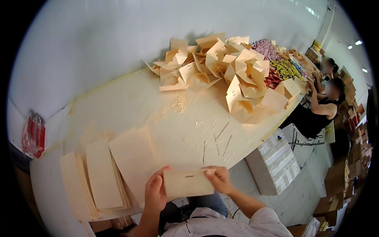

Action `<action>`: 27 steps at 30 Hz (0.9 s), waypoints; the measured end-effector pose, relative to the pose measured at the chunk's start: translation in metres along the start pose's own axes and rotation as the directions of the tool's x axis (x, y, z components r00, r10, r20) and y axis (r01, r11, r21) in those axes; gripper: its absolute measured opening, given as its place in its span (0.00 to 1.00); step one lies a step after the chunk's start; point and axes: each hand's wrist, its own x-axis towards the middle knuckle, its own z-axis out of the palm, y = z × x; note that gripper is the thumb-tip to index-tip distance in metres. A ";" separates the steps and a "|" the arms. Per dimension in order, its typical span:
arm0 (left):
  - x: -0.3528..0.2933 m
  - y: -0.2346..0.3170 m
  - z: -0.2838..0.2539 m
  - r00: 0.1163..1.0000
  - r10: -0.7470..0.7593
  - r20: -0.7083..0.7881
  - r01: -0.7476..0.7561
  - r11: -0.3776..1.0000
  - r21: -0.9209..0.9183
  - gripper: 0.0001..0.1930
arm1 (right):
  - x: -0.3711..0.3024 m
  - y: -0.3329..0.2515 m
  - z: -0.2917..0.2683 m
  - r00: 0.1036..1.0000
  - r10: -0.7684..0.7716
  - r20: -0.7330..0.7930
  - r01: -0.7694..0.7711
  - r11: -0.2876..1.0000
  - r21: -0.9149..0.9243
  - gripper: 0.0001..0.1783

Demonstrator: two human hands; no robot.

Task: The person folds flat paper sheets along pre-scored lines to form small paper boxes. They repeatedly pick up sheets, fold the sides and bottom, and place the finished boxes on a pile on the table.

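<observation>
Near the table's front edge I hold a cream folded cardboard piece (188,183) with a small dark slot close to its upper edge. My left hand (156,191) is closed on its left end, the thumb pointing up. At the upper right corner, my right hand (218,179) pinches it between thumb and fingers. Flat cream cardboard sheets (134,158) lie beside my left hand, partly over neighbouring stacks (103,175). Across the table, folded cardboard pieces (248,75) with slots and cutouts sit in a loose heap.
Thin scraps (179,103) are scattered on the pale table (118,102). Beyond the heap lie colourful packets (288,69). A taped white box (276,164) stands on the floor to the right. Two people (329,104) work along the table's right side. Cartons (335,177) line the far right.
</observation>
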 end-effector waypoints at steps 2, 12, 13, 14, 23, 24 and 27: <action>-0.005 0.005 0.000 0.997 0.074 0.012 -0.075 0.984 0.160 0.16 | 0.013 0.008 -0.039 0.988 -0.011 -0.155 -0.009 0.991 -0.132 0.16; -0.021 0.015 -0.041 0.990 0.121 0.070 -0.131 0.979 0.158 0.20 | 0.128 0.049 -0.197 0.642 -0.512 -0.570 -0.157 0.640 -0.752 0.33; -0.026 0.019 -0.050 0.984 0.157 0.085 -0.166 0.980 0.113 0.19 | 0.122 0.047 -0.172 0.679 -0.528 -0.510 -0.059 0.654 -0.754 0.31; -0.032 0.023 -0.061 0.978 0.187 0.095 -0.194 0.979 0.071 0.18 | 0.111 0.047 -0.143 0.712 -0.538 -0.450 0.034 0.667 -0.744 0.30; -0.058 0.034 -0.075 0.963 0.245 -0.116 -0.192 0.919 0.345 0.10 | 0.034 0.039 0.086 0.947 -0.218 0.235 0.302 0.854 -0.423 0.27; -0.064 0.033 -0.081 0.942 0.296 -0.158 -0.227 0.909 0.349 0.10 | 0.034 0.037 0.103 0.947 -0.184 0.264 0.290 0.841 -0.457 0.29; -0.071 0.023 -0.092 0.885 0.388 -0.259 -0.288 0.892 0.349 0.11 | 0.023 0.033 0.133 0.945 -0.220 0.242 0.313 0.824 -0.472 0.34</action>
